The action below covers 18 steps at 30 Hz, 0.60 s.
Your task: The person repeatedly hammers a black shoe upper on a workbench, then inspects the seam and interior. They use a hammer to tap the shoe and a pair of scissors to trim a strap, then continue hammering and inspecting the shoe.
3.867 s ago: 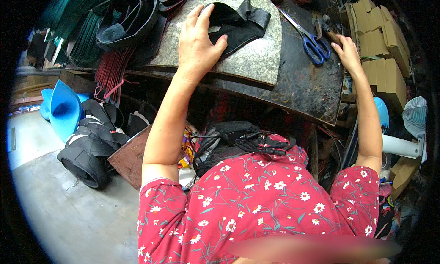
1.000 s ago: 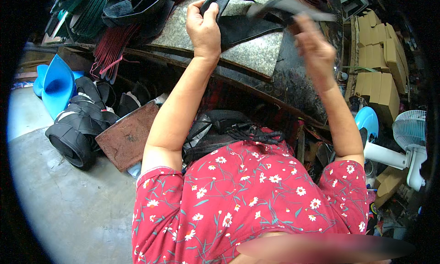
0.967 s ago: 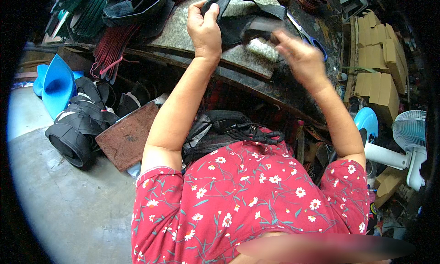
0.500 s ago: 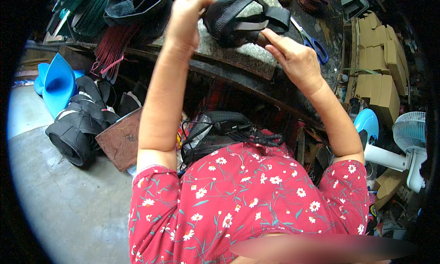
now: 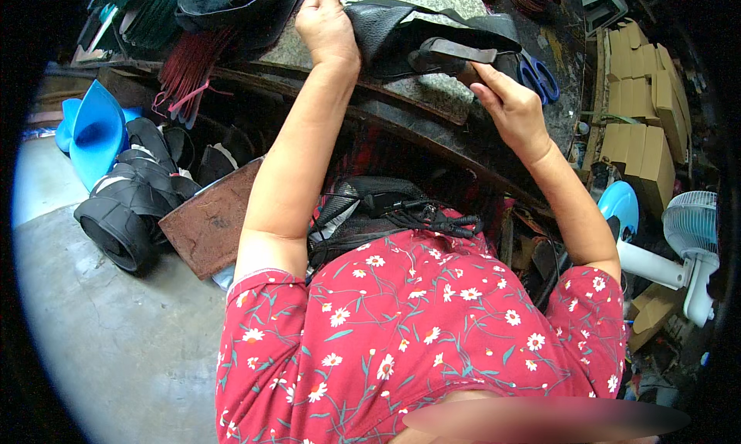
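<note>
A black leather shoe upper is stretched between my hands over a speckled grey slab on the workbench. My left hand is closed on its left end, thumb pointing up. My right hand pinches the near right part, where a narrow grey-black strip lies along the edge; whether this strip belongs to the upper or is separate I cannot tell. Just right of the upper lie scissors with blue handles, their blades mostly covered by it.
Dark curved pieces and a bundle of dark red strips lie at the bench's left. Black strapped footwear and a brown board are below. Cardboard boxes and a white fan stand at the right.
The upper has opened out flatter and reaches further right, covering the scissor blades. My left hand has moved right and slightly down; my right hand has shifted a little right and down.
</note>
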Each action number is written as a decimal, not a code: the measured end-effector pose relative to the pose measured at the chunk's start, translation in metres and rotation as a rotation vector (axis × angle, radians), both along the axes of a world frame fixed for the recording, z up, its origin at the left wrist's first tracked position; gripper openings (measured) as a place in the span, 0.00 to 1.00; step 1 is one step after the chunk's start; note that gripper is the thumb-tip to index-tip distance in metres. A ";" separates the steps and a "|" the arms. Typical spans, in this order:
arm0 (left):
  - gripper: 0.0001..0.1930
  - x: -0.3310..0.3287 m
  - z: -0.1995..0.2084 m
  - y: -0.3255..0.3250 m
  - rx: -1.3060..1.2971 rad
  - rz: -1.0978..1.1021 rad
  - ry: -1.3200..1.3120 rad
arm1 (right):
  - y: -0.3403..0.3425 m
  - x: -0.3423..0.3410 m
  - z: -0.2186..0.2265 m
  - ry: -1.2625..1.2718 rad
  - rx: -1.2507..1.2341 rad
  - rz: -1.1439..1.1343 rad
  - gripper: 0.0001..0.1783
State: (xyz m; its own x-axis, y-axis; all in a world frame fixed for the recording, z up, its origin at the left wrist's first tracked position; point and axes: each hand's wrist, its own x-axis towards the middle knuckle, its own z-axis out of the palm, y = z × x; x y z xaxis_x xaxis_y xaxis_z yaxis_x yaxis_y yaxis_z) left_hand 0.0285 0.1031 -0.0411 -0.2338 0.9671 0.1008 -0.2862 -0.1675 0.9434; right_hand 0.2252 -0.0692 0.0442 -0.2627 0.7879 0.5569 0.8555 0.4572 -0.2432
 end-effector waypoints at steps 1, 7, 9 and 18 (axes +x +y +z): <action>0.18 0.004 0.000 0.000 0.015 0.010 -0.003 | 0.000 0.003 -0.004 -0.067 -0.173 -0.104 0.22; 0.19 0.013 0.003 -0.005 0.007 0.013 0.025 | -0.017 0.035 -0.013 0.461 -0.047 -0.193 0.20; 0.19 0.013 0.005 -0.005 0.007 -0.008 0.001 | -0.019 0.034 -0.017 0.432 -0.005 -0.055 0.20; 0.19 0.022 0.004 -0.006 0.068 -0.046 0.042 | -0.016 0.032 -0.016 0.468 -0.101 -0.116 0.20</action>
